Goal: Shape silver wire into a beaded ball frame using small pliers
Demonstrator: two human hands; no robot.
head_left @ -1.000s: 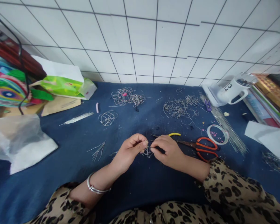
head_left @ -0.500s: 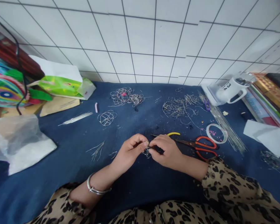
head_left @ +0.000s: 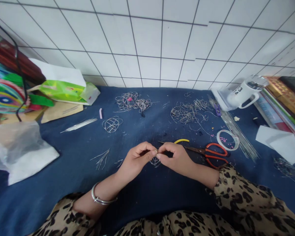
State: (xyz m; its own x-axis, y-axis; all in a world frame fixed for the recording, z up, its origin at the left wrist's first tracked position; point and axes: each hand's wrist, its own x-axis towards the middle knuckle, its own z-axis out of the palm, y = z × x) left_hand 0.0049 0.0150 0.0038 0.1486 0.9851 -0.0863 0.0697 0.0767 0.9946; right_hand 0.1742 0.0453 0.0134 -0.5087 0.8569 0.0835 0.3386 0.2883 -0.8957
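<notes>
My left hand (head_left: pixel 137 159) and my right hand (head_left: pixel 175 157) meet over the blue cloth (head_left: pixel 71 183), fingers pinched together. Between the fingertips hangs a small rounded form of thin wire (head_left: pixel 154 161), held by both hands. Just behind my right hand lies a tool with a yellow handle (head_left: pixel 182 141), and red-handled scissors (head_left: pixel 211 154) lie to its right. A finished wire ball (head_left: pixel 111 124) rests farther back on the left.
Tangles of wire lie at the back (head_left: pixel 132 101) and back right (head_left: pixel 189 111). Straight wire lengths (head_left: pixel 238 134), a tape ring (head_left: pixel 227 140), a white mug (head_left: pixel 244 93), stacked books (head_left: pixel 285 101), a plastic bag (head_left: pixel 19 147) and a green packet (head_left: pixel 64 88) ring the cloth.
The fingertips of both hands have drawn closer together and risen slightly, turning the small wire form between them. Nothing else has moved.
</notes>
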